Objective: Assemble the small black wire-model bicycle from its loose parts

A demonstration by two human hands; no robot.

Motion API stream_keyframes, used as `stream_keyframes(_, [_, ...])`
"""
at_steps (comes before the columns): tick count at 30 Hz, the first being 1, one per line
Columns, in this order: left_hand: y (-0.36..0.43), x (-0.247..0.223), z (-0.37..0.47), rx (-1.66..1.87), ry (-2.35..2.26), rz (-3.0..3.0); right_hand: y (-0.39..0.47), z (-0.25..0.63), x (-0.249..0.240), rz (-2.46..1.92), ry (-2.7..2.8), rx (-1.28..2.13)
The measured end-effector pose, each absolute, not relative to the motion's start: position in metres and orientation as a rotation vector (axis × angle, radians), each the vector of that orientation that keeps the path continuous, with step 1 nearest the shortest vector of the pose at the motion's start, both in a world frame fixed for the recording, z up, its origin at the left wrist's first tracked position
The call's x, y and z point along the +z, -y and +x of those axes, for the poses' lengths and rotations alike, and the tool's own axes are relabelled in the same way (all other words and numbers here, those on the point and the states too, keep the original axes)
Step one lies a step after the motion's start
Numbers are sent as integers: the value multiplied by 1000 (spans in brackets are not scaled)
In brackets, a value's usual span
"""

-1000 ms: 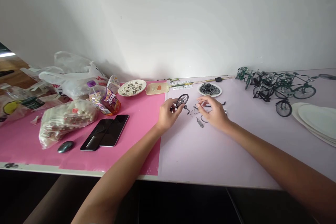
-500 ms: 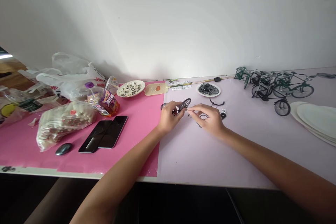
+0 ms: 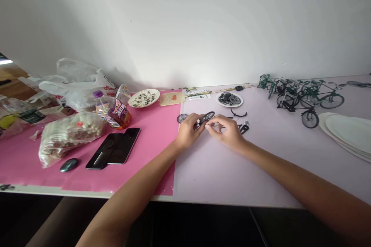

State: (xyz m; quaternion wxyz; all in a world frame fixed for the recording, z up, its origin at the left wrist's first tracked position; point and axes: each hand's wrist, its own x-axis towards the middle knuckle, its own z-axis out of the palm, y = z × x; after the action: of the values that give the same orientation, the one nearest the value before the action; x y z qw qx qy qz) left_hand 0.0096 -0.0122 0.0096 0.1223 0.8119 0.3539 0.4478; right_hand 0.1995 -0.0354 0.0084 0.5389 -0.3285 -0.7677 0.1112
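My left hand (image 3: 189, 130) is closed around a small dark model bicycle, one spoked wheel (image 3: 207, 117) of it rising beside the fingers and another wheel (image 3: 182, 118) showing behind the hand. Fingers and thumb of my right hand (image 3: 224, 128) are pinched at the bicycle, close to the near wheel; what they grip is too small to make out. Just past the right hand lie a black part (image 3: 244, 128), a small round pale part (image 3: 246, 122) and a curved black strip (image 3: 239, 114).
A plate of black wheels (image 3: 229, 99) stands behind my hands. Assembled model bicycles (image 3: 310, 94) and stacked white plates (image 3: 348, 131) are at right. At left are phones (image 3: 124, 146), a bottle (image 3: 113, 112), a bag (image 3: 72, 131) and a plate of small pieces (image 3: 144, 98).
The wheel between my hands has tilted flatter, and the rear wheel shows more. My right hand has shifted slightly left, uncovering more of the black part beside it.
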Motion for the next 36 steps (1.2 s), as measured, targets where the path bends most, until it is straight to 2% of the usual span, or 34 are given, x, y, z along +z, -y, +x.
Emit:
stream_keyframes(7, [11, 8, 10, 1312, -1015, 2377, 30, 205, 12, -688, 1974, 29])
stream_keyframes(17, [8, 6, 9, 1340, -971, 2350, 21, 209, 2, -674, 1908, 236])
stream_keyframes(36, [5, 4, 6, 1292, -958, 2372, 22, 211, 3, -688, 1974, 134])
